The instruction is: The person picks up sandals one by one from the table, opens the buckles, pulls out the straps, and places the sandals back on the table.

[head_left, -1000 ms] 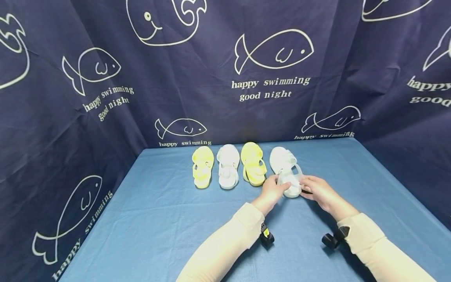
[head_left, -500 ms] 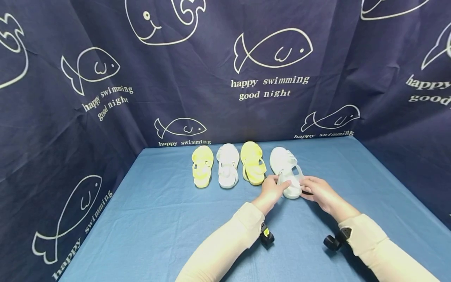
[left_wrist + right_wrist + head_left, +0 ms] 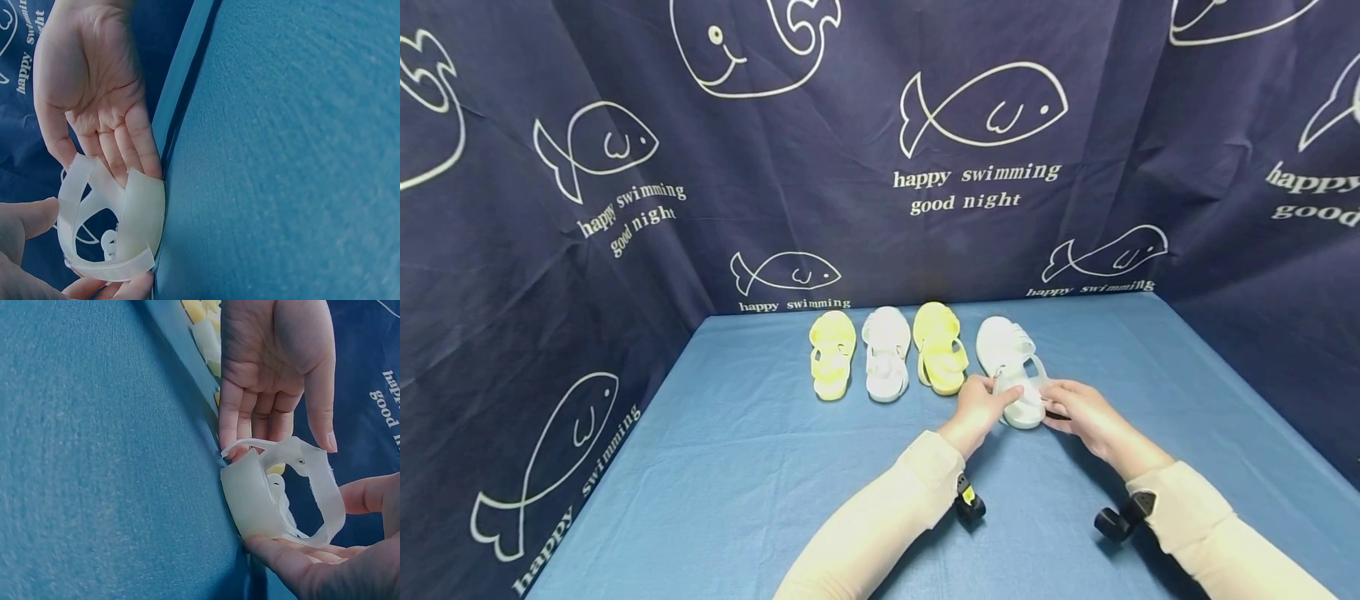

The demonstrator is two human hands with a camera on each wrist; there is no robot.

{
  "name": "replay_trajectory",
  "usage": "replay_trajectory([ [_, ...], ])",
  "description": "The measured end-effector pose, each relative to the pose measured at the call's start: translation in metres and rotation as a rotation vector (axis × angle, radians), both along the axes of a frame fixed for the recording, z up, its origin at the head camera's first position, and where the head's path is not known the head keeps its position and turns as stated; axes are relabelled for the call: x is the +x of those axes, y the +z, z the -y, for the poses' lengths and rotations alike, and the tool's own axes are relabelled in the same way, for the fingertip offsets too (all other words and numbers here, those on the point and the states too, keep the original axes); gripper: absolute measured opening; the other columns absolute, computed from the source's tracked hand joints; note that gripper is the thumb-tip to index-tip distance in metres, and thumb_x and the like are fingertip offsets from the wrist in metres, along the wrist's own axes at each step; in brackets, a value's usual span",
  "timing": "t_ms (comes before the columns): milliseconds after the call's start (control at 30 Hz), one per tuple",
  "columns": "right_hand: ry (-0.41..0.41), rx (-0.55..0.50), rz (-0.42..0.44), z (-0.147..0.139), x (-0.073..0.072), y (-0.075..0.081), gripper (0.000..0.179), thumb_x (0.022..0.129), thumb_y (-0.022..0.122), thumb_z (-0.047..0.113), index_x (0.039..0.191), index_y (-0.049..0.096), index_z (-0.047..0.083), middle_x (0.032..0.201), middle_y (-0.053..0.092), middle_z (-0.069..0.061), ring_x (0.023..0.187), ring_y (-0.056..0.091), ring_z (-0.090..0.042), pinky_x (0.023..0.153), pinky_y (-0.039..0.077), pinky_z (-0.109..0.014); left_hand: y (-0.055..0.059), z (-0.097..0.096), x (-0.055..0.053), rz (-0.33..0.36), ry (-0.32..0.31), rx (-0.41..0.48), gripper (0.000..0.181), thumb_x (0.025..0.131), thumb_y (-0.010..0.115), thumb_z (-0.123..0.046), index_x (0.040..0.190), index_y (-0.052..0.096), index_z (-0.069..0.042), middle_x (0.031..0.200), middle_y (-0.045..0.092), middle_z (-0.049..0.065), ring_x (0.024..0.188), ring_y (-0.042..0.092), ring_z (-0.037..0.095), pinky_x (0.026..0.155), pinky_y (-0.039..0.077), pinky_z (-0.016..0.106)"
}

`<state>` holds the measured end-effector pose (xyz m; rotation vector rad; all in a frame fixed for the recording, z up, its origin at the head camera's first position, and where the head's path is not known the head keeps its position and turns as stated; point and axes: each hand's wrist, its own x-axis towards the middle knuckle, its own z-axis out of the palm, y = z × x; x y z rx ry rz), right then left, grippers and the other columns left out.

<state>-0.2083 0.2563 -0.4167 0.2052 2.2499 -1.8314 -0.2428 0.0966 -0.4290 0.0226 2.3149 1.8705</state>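
Note:
A pale, whitish-green sandal (image 3: 1002,342) lies at the right end of a row, its heel end toward me. My left hand (image 3: 980,411) holds its left side, the thumb at the heel strap. From the right, my right hand (image 3: 1084,414) holds the opposite side, with fingers along the edge. In the left wrist view, the sandal's heel and strap (image 3: 140,212) show between both hands, low over the blue cloth. The heel strap (image 3: 328,506) forms an upright loop in the right wrist view. The hands hide part of the sandal's sides.
Left of the held sandal stand a yellow sandal (image 3: 942,354), a white sandal (image 3: 887,354) and another yellow sandal (image 3: 832,354). They lie on a blue cloth-covered table (image 3: 737,467), near its back edge. A dark blue fish-print curtain (image 3: 820,192) rises behind and along the sides.
The pale sandal has slid slightly toward me and to the right, heel end most. Both hands moved with it, the right one a little more. The other sandals stayed put.

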Motion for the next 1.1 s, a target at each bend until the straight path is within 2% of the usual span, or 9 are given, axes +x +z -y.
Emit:
replay_trajectory([
  [267, 0.018, -0.023, 0.013, 0.001, 0.003, -0.002, 0.065, 0.104, 0.039, 0.026, 0.147, 0.013, -0.015, 0.15, 0.025, -0.033, 0.125, 0.048, -0.022, 0.099, 0.051, -0.035, -0.002, 0.001, 0.0, -0.013, 0.0, -0.049, 0.024, 0.083, 0.077, -0.022, 0.088, 0.066, -0.001, 0.083, 0.063, 0.003, 0.077, 0.058, 0.013, 0.075, 0.053, 0.032],
  [533, 0.007, -0.032, 0.006, -0.003, 0.009, -0.004, 0.063, 0.105, 0.038, 0.026, 0.147, 0.016, -0.015, 0.148, 0.027, -0.031, 0.104, 0.054, 0.0, 0.098, 0.051, -0.034, 0.0, -0.002, 0.002, 0.005, -0.029, -0.045, 0.022, 0.082, 0.078, -0.021, 0.082, 0.067, -0.002, 0.08, 0.061, 0.001, 0.074, 0.054, 0.011, 0.071, 0.05, 0.03],
  [700, 0.001, -0.038, 0.009, -0.003, 0.011, -0.005, 0.063, 0.104, 0.039, 0.024, 0.146, 0.015, -0.015, 0.149, 0.026, -0.031, 0.102, 0.053, 0.001, 0.095, 0.052, -0.031, 0.001, -0.001, 0.006, 0.014, -0.019, -0.035, 0.022, 0.082, 0.078, -0.02, 0.085, 0.064, -0.002, 0.083, 0.059, 0.002, 0.077, 0.054, 0.013, 0.073, 0.05, 0.032],
  [833, 0.006, -0.047, 0.004, -0.002, 0.012, -0.005, 0.062, 0.104, 0.04, 0.023, 0.146, 0.015, -0.016, 0.144, 0.033, -0.029, 0.096, 0.054, 0.006, 0.092, 0.054, -0.028, 0.0, -0.002, 0.009, 0.01, -0.001, -0.015, 0.022, 0.081, 0.078, -0.018, 0.087, 0.064, -0.002, 0.083, 0.059, 0.002, 0.076, 0.055, 0.013, 0.072, 0.051, 0.031],
  [967, 0.017, -0.048, -0.006, -0.002, 0.014, -0.005, 0.062, 0.103, 0.041, 0.022, 0.145, 0.016, -0.017, 0.135, 0.044, -0.021, 0.093, 0.055, 0.007, 0.091, 0.054, -0.027, -0.002, -0.003, 0.011, -0.008, 0.016, 0.008, 0.019, 0.08, 0.079, -0.015, 0.083, 0.067, -0.001, 0.078, 0.063, 0.003, 0.072, 0.057, 0.01, 0.069, 0.052, 0.027],
  [1100, 0.023, -0.038, -0.007, -0.002, 0.015, -0.005, 0.062, 0.103, 0.042, 0.022, 0.145, 0.017, -0.017, 0.133, 0.045, -0.019, 0.094, 0.055, 0.006, 0.091, 0.054, -0.028, -0.002, -0.003, 0.013, -0.01, 0.013, 0.016, 0.017, 0.08, 0.079, -0.015, 0.08, 0.069, -0.001, 0.075, 0.065, 0.002, 0.07, 0.058, 0.009, 0.067, 0.052, 0.025],
])
